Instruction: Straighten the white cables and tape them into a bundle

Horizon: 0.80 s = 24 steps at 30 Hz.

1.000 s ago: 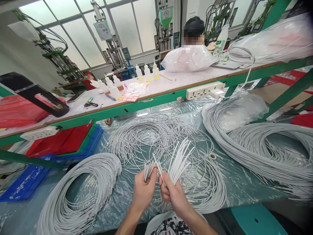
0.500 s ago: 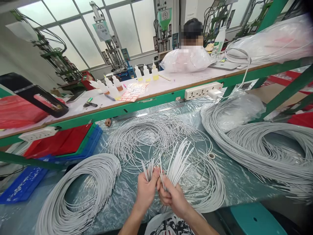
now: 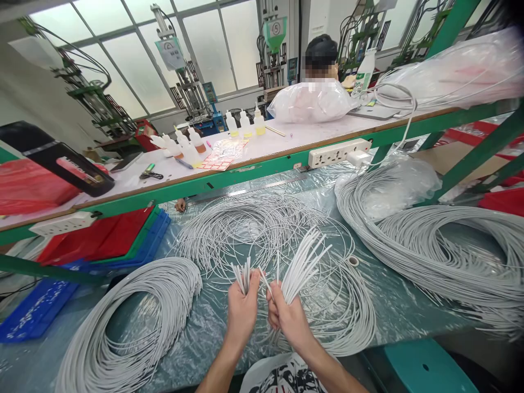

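Note:
My left hand [image 3: 242, 305] is closed round a small bunch of light grey cables [image 3: 242, 274], their ends poking up past the thumb. A thicker bundle of whitish cables [image 3: 305, 262] fans upward out of my right hand [image 3: 289, 316], which is closed on it. Between the two hands a single cable end [image 3: 265, 278] slants across, near the left fingertips; whether those fingers touch it I cannot tell. Behind the hands lies a loose, tangled coil of grey cable [image 3: 245, 218], and more loops [image 3: 360, 311] spread to the right.
A neat cable coil [image 3: 164, 278] lies at left, larger coils [image 3: 409, 262] at right. Red, green and blue trays [image 3: 110, 234] are stacked at far left. A green-edged shelf [image 3: 262, 169] crosses behind, bearing squeeze bottles [image 3: 245, 124] and a power strip [image 3: 338, 154]. A person sits beyond it.
My hands have moved slightly apart, the left one a little to the left. One cable end now slants between them, and the right bundle leans further right.

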Available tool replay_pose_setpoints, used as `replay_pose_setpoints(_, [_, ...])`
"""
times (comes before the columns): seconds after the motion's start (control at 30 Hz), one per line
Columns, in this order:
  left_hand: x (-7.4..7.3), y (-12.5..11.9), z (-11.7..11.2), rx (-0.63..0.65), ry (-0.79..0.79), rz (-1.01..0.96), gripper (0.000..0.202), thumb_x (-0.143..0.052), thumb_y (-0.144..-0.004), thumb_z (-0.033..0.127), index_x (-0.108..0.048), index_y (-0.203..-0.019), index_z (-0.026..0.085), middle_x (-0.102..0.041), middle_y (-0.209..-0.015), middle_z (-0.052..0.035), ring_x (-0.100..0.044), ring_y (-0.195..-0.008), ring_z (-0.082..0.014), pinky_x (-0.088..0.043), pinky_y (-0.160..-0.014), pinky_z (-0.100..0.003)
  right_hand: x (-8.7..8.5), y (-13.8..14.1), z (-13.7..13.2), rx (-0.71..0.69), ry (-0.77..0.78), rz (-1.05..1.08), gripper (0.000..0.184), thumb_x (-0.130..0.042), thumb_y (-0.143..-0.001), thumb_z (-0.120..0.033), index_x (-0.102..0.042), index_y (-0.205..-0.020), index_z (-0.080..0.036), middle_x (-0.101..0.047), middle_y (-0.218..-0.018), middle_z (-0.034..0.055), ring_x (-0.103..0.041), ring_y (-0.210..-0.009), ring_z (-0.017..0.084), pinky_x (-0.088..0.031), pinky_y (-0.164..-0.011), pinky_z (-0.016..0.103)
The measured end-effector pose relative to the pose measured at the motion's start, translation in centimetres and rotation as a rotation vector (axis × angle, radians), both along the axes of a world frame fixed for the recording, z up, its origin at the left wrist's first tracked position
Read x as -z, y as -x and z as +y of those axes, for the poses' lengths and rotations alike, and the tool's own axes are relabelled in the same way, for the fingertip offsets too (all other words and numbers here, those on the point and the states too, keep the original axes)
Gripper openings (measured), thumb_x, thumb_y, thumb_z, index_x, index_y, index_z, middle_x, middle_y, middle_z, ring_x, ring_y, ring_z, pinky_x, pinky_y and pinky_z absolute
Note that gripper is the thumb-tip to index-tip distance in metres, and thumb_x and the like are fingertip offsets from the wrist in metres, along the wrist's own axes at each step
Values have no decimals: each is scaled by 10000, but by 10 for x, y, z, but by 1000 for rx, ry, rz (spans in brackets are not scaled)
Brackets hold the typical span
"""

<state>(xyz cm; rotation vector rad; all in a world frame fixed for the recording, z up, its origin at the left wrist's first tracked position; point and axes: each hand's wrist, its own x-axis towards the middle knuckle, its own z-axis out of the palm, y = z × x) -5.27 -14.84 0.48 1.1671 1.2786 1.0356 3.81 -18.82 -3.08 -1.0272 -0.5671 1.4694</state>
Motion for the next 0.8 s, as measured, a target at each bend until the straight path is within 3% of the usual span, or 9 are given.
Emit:
replay_pose_setpoints(0.17, [16,-11,-13,26,179,-155,507,-648,-751,640,-633,-892,154,-495,-549,44,-427,-462,-87,-349,-437,-189,-6,4,1,134,5,-18,533,-545,-799,-727,-439,-717,-211,-265,-495,-106,-242,-393,63,-245,-380,211])
replay_pose_setpoints(0.3, [26,-9,-22,50,209,-240,517,-517,-835,670,-600,-896,164,-254,-496,104,-204,-427,-57,-220,-424,-174,-5,0,-1,132,5,-36,516,-519,-830,-709,-457,-734,-205,-283,-498,-103,-250,-384,62,-245,-379,211])
replay_pose_setpoints(0.37, [28,-4,-22,75,184,-255,510,-459,-874,662,-589,-943,174,-201,-518,104,-126,-454,-63,-164,-437,-184,-3,-2,-2,121,-1,-31,508,-502,-847,-702,-459,-741,-206,-282,-501,-103,-255,-381,63,-255,-382,212])
replay_pose_setpoints(0.57, [30,2,-18,159,196,-272,577,-360,-903,675,-590,-907,146,-210,-551,85,-122,-493,-78,-148,-463,-216,1,-2,-5,97,7,-26,494,-487,-870,-681,-461,-740,-206,-288,-491,-99,-269,-380,68,-252,-386,218])
replay_pose_setpoints(0.8, [25,0,-16,182,181,-309,672,-369,-863,729,-607,-1077,138,-250,-546,85,-140,-482,-76,-134,-460,-213,1,-2,-6,107,12,21,502,-513,-850,-689,-463,-728,-205,-274,-489,-102,-256,-382,66,-247,-391,220])
